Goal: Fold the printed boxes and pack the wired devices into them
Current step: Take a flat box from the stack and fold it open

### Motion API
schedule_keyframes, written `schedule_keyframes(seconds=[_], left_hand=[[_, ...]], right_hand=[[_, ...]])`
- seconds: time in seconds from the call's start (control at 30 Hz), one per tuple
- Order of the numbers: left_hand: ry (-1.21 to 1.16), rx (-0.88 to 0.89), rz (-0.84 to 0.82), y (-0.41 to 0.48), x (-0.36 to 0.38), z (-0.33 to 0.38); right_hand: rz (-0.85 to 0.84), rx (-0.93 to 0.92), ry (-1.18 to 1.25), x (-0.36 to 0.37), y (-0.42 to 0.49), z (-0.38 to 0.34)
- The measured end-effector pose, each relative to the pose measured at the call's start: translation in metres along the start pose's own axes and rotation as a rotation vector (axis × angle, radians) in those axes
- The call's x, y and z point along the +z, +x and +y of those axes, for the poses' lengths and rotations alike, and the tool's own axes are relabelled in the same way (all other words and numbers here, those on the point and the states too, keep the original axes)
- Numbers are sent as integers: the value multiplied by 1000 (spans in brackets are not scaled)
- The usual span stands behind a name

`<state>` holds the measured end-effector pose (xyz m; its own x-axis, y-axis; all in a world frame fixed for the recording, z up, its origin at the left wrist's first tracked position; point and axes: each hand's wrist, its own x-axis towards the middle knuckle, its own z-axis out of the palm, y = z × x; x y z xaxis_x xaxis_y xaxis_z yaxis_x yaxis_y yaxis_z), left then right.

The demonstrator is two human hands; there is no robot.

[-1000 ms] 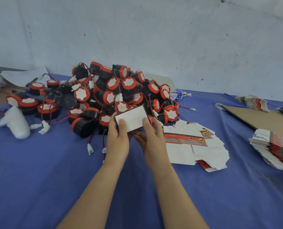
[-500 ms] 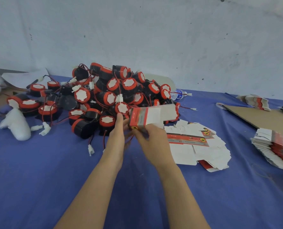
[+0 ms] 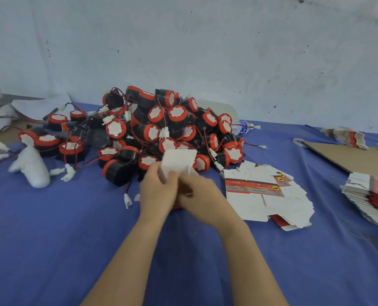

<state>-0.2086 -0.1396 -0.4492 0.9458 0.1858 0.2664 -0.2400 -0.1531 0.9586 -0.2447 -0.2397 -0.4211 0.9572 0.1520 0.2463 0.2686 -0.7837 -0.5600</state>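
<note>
left hand and right hand holding box, devices behind

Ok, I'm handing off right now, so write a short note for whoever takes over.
The left hand and right hand both grip one box above the table, half folded, white flap up.
The devices are heaped behind the hands, none boxed in view.
Loose flat boxes lie right of the hands; a stack sits far right.
To do: finish this box, put a device in, repeat.
</note>
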Motion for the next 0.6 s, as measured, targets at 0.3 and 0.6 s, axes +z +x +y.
schedule_keyframes(seconds=[0.3, 0.6], left_hand=[[-387, -102, 586, 22, -41, 8], [-614, -265, 162, 4, -9, 19]], right_hand=[[470, 295, 382, 11, 26, 8], [223, 466, 522, 42, 57, 29]])
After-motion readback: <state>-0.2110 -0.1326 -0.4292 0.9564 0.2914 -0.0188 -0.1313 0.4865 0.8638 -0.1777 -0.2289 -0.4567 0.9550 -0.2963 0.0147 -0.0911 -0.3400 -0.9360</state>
